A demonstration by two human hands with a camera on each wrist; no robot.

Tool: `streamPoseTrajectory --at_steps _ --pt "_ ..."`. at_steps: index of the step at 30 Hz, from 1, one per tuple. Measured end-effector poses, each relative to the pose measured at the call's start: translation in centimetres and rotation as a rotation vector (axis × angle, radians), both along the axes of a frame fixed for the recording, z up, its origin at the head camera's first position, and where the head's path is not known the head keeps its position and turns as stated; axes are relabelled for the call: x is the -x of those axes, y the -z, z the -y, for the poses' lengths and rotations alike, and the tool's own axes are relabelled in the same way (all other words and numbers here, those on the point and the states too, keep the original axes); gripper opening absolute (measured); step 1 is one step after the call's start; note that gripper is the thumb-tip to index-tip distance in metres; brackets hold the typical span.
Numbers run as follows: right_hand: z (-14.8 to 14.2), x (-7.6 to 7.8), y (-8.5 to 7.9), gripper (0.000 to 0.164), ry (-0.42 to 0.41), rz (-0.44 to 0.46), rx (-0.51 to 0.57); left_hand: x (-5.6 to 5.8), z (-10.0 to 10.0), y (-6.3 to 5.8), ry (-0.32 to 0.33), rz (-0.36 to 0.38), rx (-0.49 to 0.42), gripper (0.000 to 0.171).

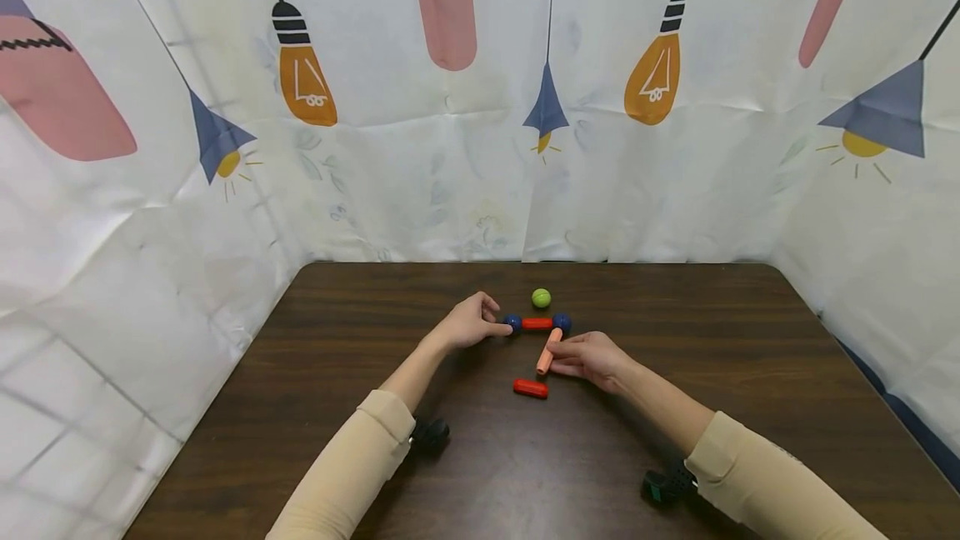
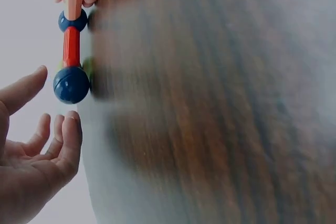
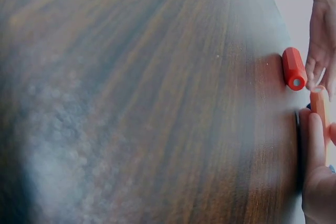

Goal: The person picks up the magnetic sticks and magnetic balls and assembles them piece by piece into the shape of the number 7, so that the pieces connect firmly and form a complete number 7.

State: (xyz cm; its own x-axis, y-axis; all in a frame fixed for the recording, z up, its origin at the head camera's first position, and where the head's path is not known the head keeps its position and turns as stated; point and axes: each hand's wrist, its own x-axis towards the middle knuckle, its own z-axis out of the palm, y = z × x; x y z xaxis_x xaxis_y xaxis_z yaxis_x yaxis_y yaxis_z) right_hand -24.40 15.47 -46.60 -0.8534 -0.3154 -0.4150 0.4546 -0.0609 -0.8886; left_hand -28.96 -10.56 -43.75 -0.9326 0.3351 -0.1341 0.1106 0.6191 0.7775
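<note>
My right hand point(image 1: 588, 358) pinches an orange magnetic rod point(image 1: 549, 352) between thumb and fingers. The rod's far end is at the right blue ball point(image 1: 562, 322); whether they touch I cannot tell. A red magnetic rod point(image 1: 537, 323) links that ball with the left blue ball point(image 1: 512, 322). Beside the left ball is my left hand point(image 1: 467, 322). In the left wrist view its fingers are spread, with a gap between them and the blue ball point(image 2: 71, 85). A loose red rod point(image 1: 530, 389) lies nearer me, showing a silvery end in the right wrist view.
A green ball point(image 1: 542, 298) sits just behind the joined pieces. The dark wood-grain table point(image 1: 360, 298) ends at a white lamp-patterned curtain point(image 1: 480, 190). Black wrist-worn devices show under both sleeves.
</note>
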Motion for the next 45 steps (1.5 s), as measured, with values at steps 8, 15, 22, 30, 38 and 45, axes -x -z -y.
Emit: streamPoseTrajectory --at_steps 8,15,22,30,38,45 --pt "-0.1 0.1 0.0 0.041 -0.005 -0.003 0.013 -1.5 -0.1 -0.5 0.148 -0.023 -0.017 0.025" --pt "-0.3 0.1 0.1 0.039 -0.003 -0.005 0.003 -3.1 -0.4 -0.4 0.251 -0.024 0.000 0.020" --pt "-0.2 0.2 0.2 0.041 0.002 -0.004 0.012 -4.7 -0.6 -0.4 0.284 -0.021 -0.005 0.022" --pt "-0.3 0.3 0.2 0.042 -0.005 -0.012 0.004 -6.1 -1.3 0.5 0.270 -0.039 0.016 0.024" --pt "-0.2 0.2 0.1 0.041 -0.002 -0.007 -0.005 -6.4 -2.1 1.5 0.279 -0.069 0.005 0.027" --pt "-0.1 0.2 0.0 0.041 -0.006 -0.014 -0.004 -6.2 -2.5 1.9 0.321 -0.106 0.015 0.024"
